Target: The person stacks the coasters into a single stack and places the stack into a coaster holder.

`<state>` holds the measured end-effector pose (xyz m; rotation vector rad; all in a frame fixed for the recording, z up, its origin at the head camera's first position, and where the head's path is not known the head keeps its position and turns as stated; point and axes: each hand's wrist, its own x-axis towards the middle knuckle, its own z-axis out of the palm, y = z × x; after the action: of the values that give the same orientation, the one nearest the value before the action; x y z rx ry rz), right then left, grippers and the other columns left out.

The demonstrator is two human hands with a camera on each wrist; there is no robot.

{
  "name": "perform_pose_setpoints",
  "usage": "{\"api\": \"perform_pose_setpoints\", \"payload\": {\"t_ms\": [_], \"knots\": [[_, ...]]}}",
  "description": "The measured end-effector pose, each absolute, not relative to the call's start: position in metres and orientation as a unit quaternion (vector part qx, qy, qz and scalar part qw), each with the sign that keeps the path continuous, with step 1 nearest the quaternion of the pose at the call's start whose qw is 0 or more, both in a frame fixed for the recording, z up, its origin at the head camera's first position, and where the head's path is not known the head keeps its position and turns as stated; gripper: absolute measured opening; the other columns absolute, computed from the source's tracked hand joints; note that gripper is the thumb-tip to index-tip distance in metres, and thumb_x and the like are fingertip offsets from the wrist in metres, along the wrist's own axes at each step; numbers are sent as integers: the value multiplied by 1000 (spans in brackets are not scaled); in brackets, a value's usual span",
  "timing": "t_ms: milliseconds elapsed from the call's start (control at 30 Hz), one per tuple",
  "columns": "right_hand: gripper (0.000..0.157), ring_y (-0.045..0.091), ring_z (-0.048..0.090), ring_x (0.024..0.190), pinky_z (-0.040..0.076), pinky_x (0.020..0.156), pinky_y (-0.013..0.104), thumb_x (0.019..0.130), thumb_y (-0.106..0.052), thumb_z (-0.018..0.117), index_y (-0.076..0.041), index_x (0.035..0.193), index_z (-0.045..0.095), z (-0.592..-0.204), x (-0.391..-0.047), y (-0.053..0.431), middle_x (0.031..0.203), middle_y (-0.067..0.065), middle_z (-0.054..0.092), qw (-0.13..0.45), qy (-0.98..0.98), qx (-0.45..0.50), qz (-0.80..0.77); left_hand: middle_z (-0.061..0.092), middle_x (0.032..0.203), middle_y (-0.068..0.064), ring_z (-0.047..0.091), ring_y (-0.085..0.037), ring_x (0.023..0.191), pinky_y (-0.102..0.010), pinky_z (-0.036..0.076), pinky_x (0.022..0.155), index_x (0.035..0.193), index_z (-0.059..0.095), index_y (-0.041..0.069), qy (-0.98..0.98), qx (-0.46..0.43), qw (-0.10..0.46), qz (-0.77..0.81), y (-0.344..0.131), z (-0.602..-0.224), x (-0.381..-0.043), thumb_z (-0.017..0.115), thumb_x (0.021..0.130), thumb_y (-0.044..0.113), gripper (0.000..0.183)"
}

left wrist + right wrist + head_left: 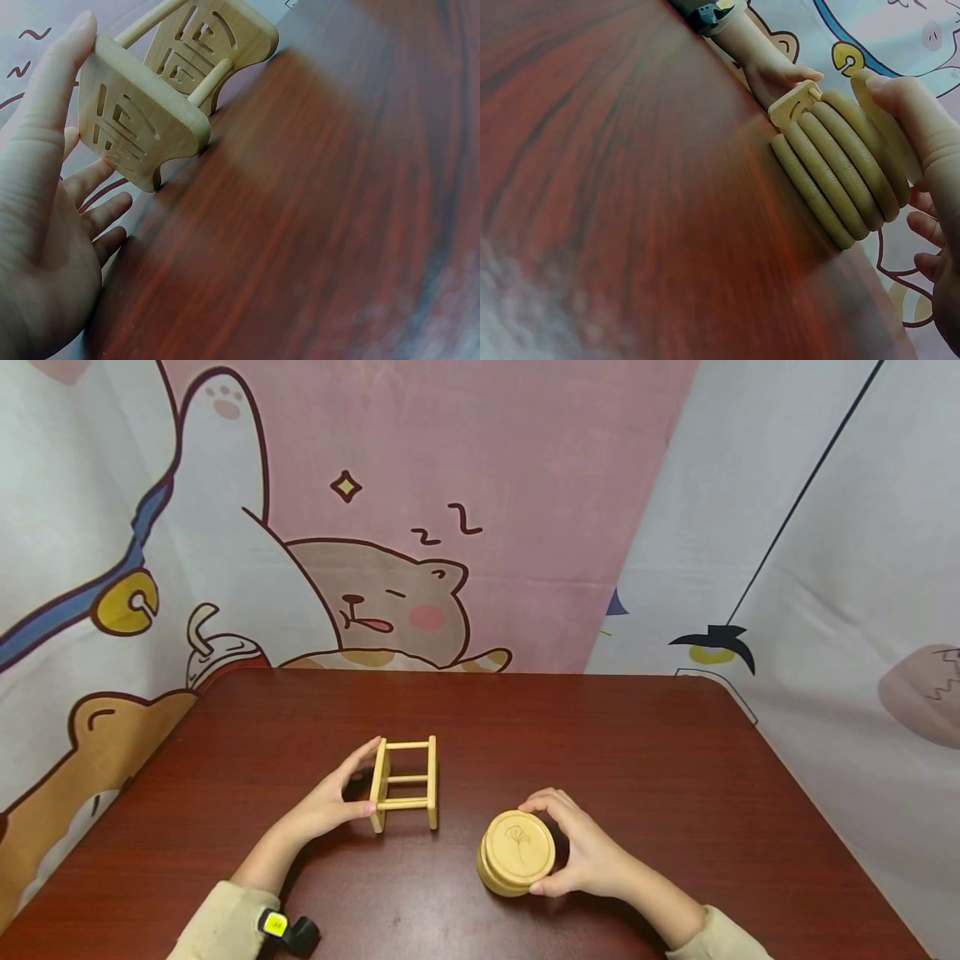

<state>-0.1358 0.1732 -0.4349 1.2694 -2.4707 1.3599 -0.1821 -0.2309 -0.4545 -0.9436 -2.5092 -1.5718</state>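
On the table stands a small pale wooden coaster rack [432, 787], two side panels joined by rods. My left hand [322, 806] holds its left panel, thumb on the near end and a finger at the far end. Cut-out slots show in the panels [139, 112] in the left wrist view. To the right of the rack is a stack of round wooden coasters [832, 169]. My right hand [596, 856] grips the top coaster [520, 847], which has a leaf engraved on it. That coaster sits tilted and slightly off from those below in the right wrist view.
The dark red-brown table [600, 735] has rounded far corners. Behind it and at the sides hangs a cartoon-printed cloth [525, 485]. A black strap device [288, 931] with a yellow label is on the left wrist.
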Motion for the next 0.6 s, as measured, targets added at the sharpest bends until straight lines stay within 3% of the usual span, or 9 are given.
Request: {"api": "perform_pose_setpoints", "payload": {"t_ms": [600], "knots": [[80, 16, 45, 112, 41, 90, 37, 60, -43, 87, -19, 127, 49, -438, -137, 171, 123, -5, 49, 38, -810, 417, 411, 40, 145, -16, 39, -32, 128, -44, 32, 100, 152, 22, 5, -810, -298, 12, -505, -231, -453, -181, 75, 80, 18, 90]]}}
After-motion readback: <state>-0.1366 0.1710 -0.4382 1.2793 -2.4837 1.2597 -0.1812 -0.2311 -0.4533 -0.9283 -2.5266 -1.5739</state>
